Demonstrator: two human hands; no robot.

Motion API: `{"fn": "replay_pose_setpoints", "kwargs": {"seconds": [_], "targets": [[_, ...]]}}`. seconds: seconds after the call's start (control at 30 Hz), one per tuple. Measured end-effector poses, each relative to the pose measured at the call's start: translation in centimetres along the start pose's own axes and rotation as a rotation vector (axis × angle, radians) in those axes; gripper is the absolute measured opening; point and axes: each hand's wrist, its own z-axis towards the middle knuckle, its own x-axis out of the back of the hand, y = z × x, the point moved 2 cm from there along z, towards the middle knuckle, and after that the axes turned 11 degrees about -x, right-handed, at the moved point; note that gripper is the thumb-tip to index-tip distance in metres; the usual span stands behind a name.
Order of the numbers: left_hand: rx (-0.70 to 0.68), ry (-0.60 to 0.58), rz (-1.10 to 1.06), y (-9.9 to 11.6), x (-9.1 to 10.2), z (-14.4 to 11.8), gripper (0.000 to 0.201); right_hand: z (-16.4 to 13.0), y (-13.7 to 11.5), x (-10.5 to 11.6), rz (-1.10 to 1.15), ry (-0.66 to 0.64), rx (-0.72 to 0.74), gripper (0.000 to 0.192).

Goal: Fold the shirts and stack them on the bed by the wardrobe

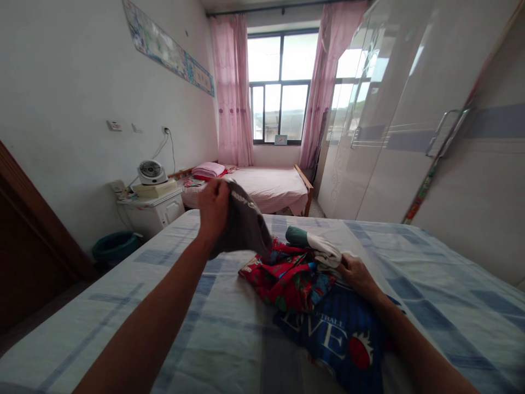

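Observation:
My left hand [214, 208] is closed on a dark grey garment [245, 224] with pale lettering along its upper edge. It hangs above the bed, its lower right corner by a red floral cloth [274, 273]. My right hand [359, 276] grips the near end of a white and green garment [318, 243], bunched on top of the pile. Under that hand lies a blue garment [328, 334] printed with "LOVE", "BASKETBALL" and a red flaming ball. What kind of garment the grey one is, I cannot tell.
The pile rests on a bed with a blue and white checked sheet [164, 317]. Beyond stands a second bed [262, 186] with pink bedding. A fan [151, 172] sits on a white cabinet [153, 210] at left, near a dark green bin [117, 247]. Glossy wardrobes [381, 137] line the right.

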Motion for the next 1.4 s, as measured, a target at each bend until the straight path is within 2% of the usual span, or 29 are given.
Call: {"fn": "replay_pose_setpoints", "kwargs": {"seconds": [0.03, 0.07, 0.1, 0.13, 0.17, 0.2, 0.23, 0.27, 0.33, 0.37, 0.47, 0.57, 0.6, 0.63, 0.67, 0.7, 0.8, 0.87, 0.93, 1.0, 1.07, 1.17, 1.23, 1.3, 1.4], "targets": [[-0.029, 0.089, 0.031, 0.5, 0.4, 1.0, 0.024, 0.0, 0.0, 0.0, -0.003, 0.001, -0.001, 0.028], [-0.088, 0.117, 0.078, 0.8, 0.5, 1.2, 0.024, 0.0, 0.1, -0.1, -0.006, 0.002, -0.002, 0.028], [-0.137, 0.024, 0.115, 0.8, 0.2, 0.7, 0.022, 0.1, 0.1, -0.1, -0.010, 0.002, -0.004, 0.027], [-0.186, -0.159, 0.140, 0.4, -0.3, -0.3, 0.018, 0.1, 0.2, -0.1, -0.014, 0.001, -0.008, 0.027], [-0.214, -0.404, 0.139, -0.2, -1.0, -1.6, 0.015, 0.1, 0.2, -0.2, -0.016, 0.000, -0.011, 0.026], [-0.214, -0.579, 0.143, -1.0, -1.4, -3.0, 0.013, 0.1, 0.2, -0.2, -0.020, 0.001, -0.015, 0.026], [-0.194, -0.587, 0.155, -1.7, -1.4, -3.9, 0.013, 0.1, 0.2, -0.2, -0.026, 0.004, -0.015, 0.026], [-0.145, -0.518, 0.170, -2.3, -1.1, -4.4, 0.016, 0.1, 0.2, -0.2, -0.032, 0.008, -0.011, 0.026], [-0.058, -0.275, 0.210, -2.8, 0.2, -4.1, 0.023, 0.1, 0.2, -0.2, -0.047, 0.017, -0.001, 0.025], [-0.046, -0.213, 0.219, -2.7, 0.9, -3.6, 0.025, 0.0, 0.1, -0.2, -0.053, 0.018, 0.001, 0.025], [-0.109, -0.250, 0.204, -1.8, 2.6, -1.6, 0.023, 0.0, 0.0, -0.2, -0.056, 0.002, 0.000, 0.024], [-0.058, -0.186, 0.236, -2.2, 3.3, -1.4, 0.026, 0.0, 0.0, -0.3, -0.075, -0.004, -0.003, 0.024], [-0.022, -0.228, 0.254, -2.7, 3.0, -2.0, 0.027, 0.0, 0.1, -0.3, -0.086, -0.001, -0.003, 0.023], [0.006, -0.324, 0.262, -3.3, 2.5, -3.1, 0.026, 0.0, 0.1, -0.4, -0.096, 0.004, -0.003, 0.023], [0.028, -0.489, 0.253, -3.7, 1.7, -4.6, 0.024, 0.0, 0.2, -0.4, -0.103, 0.009, -0.002, 0.022], [0.041, -0.593, 0.230, -3.9, 0.8, -6.2, 0.022, 0.0, 0.2, -0.5, -0.105, 0.010, 0.001, 0.022], [0.048, -0.721, 0.159, -2.7, -1.4, -11.1, 0.025, 0.0, 0.3, -0.6, -0.103, 0.010, 0.005, 0.022], [-0.045, -0.774, 0.115, -0.7, -2.6, -13.3, 0.029, -0.1, 0.2, -0.5, -0.098, 0.012, 0.010, 0.022], [-0.217, -0.825, 0.074, 1.5, -3.5, -14.4, 0.033, -0.1, 0.0, -0.3, -0.088, 0.019, 0.019, 0.022], [-0.352, -0.865, 0.062, 2.8, -4.3, -14.6, 0.042, -0.2, -0.2, 0.0, -0.076, 0.019, 0.017, 0.021], [-0.397, -0.930, 0.065, 3.0, -5.3, -14.7, 0.041, -0.2, -0.3, 0.4, -0.057, 0.005, -0.002, 0.021], [-0.421, -1.061, 0.077, 2.7, -7.0, -15.2, 0.022, -0.3, -0.5, 0.9, 0.000, -0.031, -0.047, 0.023], [-0.438, -1.070, 0.098, 2.8, -7.9, -15.4, 0.012, -0.3, -0.6, 1.1, 0.028, -0.040, -0.068, 0.025], [-0.425, -1.006, 0.122, 2.9, -8.4, -14.9, 0.012, -0.4, -0.7, 1.3, 0.032, -0.037, -0.072, 0.026], [-0.342, -0.873, 0.182, 2.0, -7.6, -12.0, 0.010, -0.4, -0.6, 1.6, 0.058, -0.053, -0.080, 0.028]]}}
